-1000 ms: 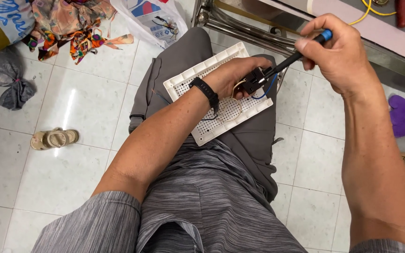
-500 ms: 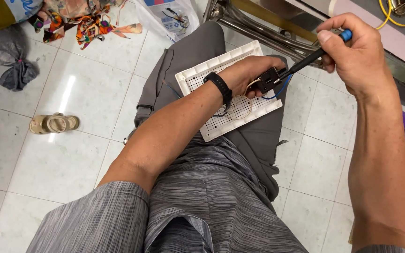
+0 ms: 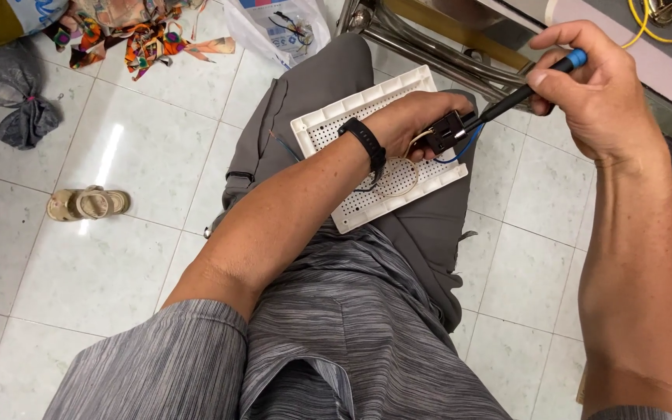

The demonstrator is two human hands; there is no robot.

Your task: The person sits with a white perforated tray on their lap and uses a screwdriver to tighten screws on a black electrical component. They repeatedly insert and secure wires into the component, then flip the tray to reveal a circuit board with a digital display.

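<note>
My left hand grips a small black electrical part with blue and pale wires trailing from it, held over a white perforated panel resting on my raised knee. A black band sits on that wrist. My right hand is closed around a screwdriver with a black shaft and blue-capped handle. Its tip meets the black part from the right.
A sandal lies on the white tiled floor at left. A grey cloth bundle, colourful fabric and a plastic bag sit at the top. Metal frame legs and yellow cable stand at top right.
Both hands stay on the part and the screwdriver. My right hand has shifted slightly on the screwdriver handle and the view has drifted a little.
</note>
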